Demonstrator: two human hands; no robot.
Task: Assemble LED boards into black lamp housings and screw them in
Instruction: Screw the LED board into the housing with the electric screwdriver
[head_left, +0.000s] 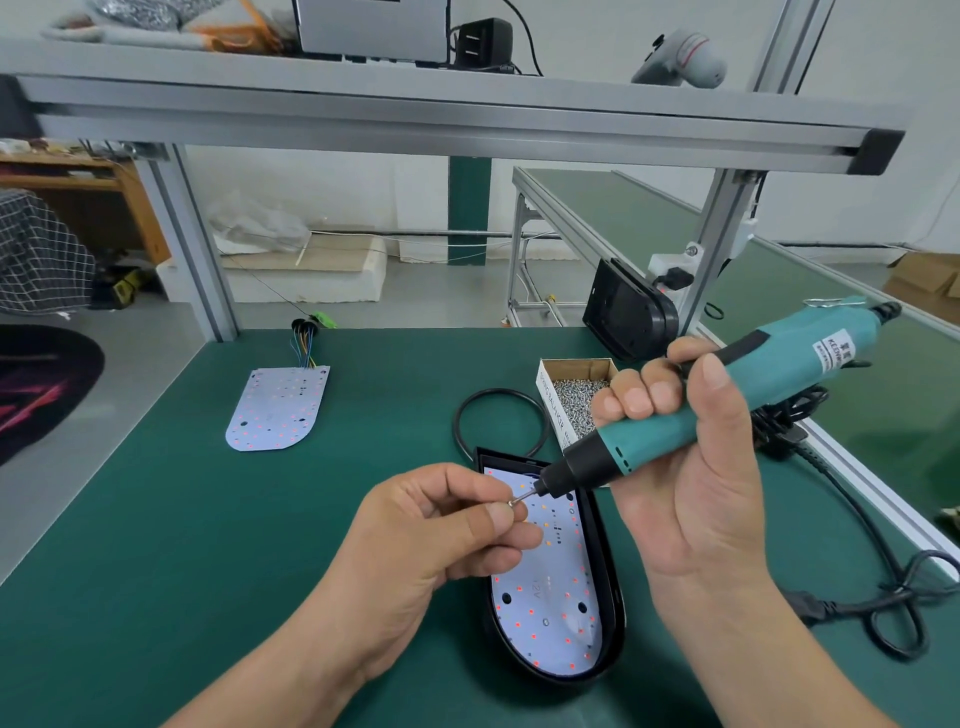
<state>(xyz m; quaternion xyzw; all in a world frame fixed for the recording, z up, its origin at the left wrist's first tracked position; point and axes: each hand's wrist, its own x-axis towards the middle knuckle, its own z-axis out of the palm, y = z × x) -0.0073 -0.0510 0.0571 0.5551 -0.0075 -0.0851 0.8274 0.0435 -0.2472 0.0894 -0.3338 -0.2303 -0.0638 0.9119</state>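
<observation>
The lamp housing (556, 678) is glossy black plastic, the screwdriver (727, 405) smooth teal plastic, the screws (574, 402) shiny metal, their box (576, 370) cardboard, the mat (208, 519) matt green.

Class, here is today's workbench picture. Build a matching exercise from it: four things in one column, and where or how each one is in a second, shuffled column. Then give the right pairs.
Things
1. electric screwdriver
2. spare LED board
3. screw box
4. black lamp housing

Places and states
A. lies bare on the green mat, wires at its far end
B. holds an LED board, nearest the person
C. gripped by the right hand
D. open, with screws inside

Pairs: 1-C, 2-A, 3-D, 4-B
</observation>
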